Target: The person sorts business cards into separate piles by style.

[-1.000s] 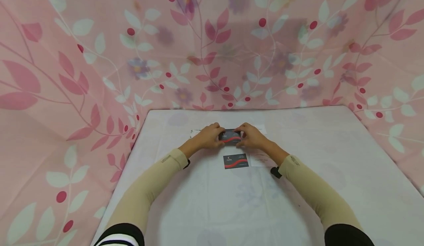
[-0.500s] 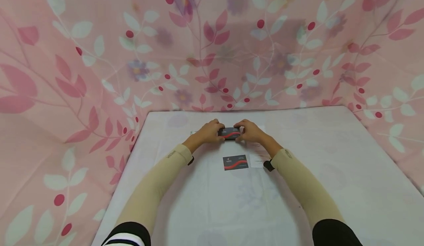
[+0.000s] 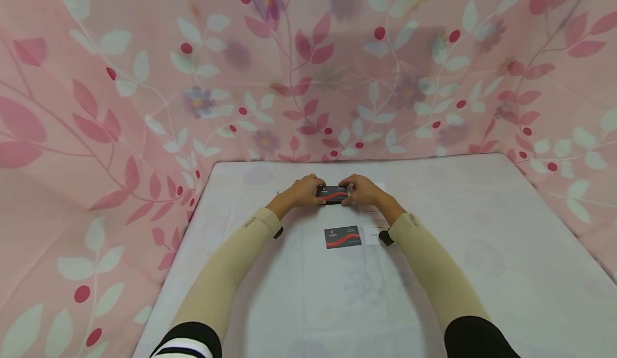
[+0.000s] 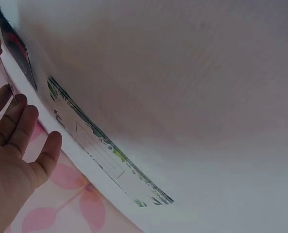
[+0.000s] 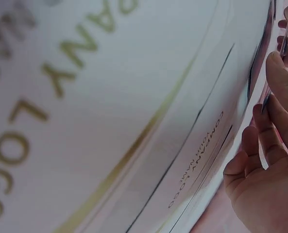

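Note:
A dark grey business card [image 3: 333, 194] with a red wave is held by its short edges between both hands, near the far side of the table. My left hand [image 3: 303, 191] pinches the left edge, thumb toward me. On the opposite edge, my right hand [image 3: 366, 192] pinches it the same way. In both wrist views the card appears nearly edge-on, above the tabletop. A matching dark card [image 3: 343, 237] lies flat closer to me. Right beside it is a white card [image 3: 371, 235], partly covered by the right wrist.
In the left wrist view a white card with green leaf borders [image 4: 102, 145] lies near the left hand. White cards with gold lettering [image 5: 182, 165] lie under the right hand in the right wrist view. Pink floral cloth [image 3: 332, 68] hangs behind the white-covered table [image 3: 308, 293].
Both hands have shifted slightly away from me with the held card, which now looks flatter and more tilted. The forearms have drawn inward, and the right wrist covers more of the white card.

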The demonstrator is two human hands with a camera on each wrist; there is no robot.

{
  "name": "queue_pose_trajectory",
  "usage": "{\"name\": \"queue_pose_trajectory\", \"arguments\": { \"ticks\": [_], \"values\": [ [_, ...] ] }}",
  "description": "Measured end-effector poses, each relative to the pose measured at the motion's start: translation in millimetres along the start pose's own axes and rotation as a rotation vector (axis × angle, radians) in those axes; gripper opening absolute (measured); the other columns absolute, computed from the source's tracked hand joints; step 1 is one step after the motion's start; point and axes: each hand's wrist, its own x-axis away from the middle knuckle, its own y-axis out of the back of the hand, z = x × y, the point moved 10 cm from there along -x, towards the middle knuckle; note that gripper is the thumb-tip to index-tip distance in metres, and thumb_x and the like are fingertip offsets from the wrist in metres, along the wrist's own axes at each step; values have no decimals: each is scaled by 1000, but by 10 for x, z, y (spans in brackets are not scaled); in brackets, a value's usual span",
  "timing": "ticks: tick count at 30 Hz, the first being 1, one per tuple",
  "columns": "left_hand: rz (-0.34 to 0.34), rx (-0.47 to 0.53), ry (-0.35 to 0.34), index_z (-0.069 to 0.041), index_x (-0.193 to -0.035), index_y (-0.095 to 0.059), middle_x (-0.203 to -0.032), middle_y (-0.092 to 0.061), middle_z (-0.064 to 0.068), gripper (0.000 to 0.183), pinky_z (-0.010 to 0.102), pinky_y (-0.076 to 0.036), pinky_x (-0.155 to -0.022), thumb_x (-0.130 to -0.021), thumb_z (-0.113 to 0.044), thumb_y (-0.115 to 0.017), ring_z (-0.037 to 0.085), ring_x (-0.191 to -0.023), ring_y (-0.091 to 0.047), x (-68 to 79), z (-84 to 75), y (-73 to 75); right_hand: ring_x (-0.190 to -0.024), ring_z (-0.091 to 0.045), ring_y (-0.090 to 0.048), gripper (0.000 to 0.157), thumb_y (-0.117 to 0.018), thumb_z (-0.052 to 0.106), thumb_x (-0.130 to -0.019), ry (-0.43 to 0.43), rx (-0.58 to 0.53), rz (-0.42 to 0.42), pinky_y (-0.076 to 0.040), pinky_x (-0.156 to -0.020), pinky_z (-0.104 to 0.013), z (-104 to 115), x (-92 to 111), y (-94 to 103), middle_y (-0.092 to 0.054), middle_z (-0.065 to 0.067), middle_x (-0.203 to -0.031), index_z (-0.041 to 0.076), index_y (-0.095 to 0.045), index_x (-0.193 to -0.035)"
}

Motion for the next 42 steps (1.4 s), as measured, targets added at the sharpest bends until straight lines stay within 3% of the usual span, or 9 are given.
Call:
{"name": "queue_pose_trajectory", "arguments": {
  "ticks": [6, 19, 24, 36, 42],
  "values": [
    [17, 4, 9, -18, -126, -54, -119, -51, 2, 51, 46, -38, -91, -81, -41, -66, 17, -107, -49, -15, 5, -22, -98, -23, -48, 58, -81, 29, -69, -27, 25, 17, -40, -86, -37, -55, -32, -23, -56, -3, -119, 17, -60, -121],
    [38, -54, 20, -17, -122, -56, -115, -53, 2, 50, 47, -37, -89, -79, -41, -67, 17, -102, -50, -86, 57, -93, -111, -28, -46, 57, -81, 26, -67, 12, 112, -13, -35, -98, -43, 50, -41, -35, -54, -10, -122, 11, -62, -119],
    [29, -59, 21, -18, -119, -59, -115, -53, 2, 48, 47, -38, -88, -77, -40, -69, 18, -104, -50, -82, 57, -82, -110, -29, -48, 56, -81, 24, -68, 41, 120, -8, -36, -98, -43, 93, -45, -52, -53, -12, -120, 8, -62, -118],
    [57, -49, 9, -19, -117, -61, -110, -54, 0, 48, 45, -37, -85, -76, -41, -71, 15, -99, -50, -89, 30, -90, -108, -27, -50, 58, -81, 33, -66, 4, 226, 15, -36, -93, -49, 105, -4, -31, -54, -7, -119, 13, -62, -118],
    [65, -38, 19, -19, -118, -61, -111, -53, 0, 50, 46, -36, -87, -75, -42, -72, 16, -101, -49, -69, 36, -78, -105, -25, -51, 60, -81, 33, -67, 13, 241, 27, -39, -92, -45, 161, 7, -54, -55, -9, -118, 10, -61, -118]
  ]
}}
